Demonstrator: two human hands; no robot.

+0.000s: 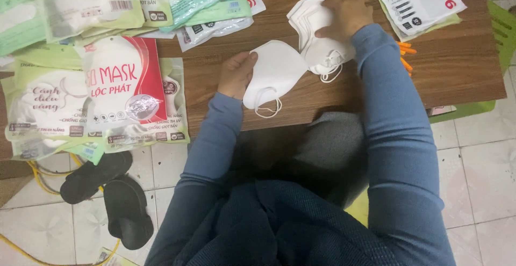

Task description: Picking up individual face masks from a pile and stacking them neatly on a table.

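Face mask (pixel 277 72), white and folded, is pinched in my left hand (pixel 235 75), separated from the mask stack (pixel 314 27) under my flat right hand (pixel 346 14); none visibly bagged, printed pouches (pixel 126 91) left of it.

White mask (pixel 277 70) — brown wood-grain table (pixel 457 62).

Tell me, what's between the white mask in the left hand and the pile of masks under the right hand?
Nothing else: in the head view the single white mask in the left hand touches the mask pile under the right hand.
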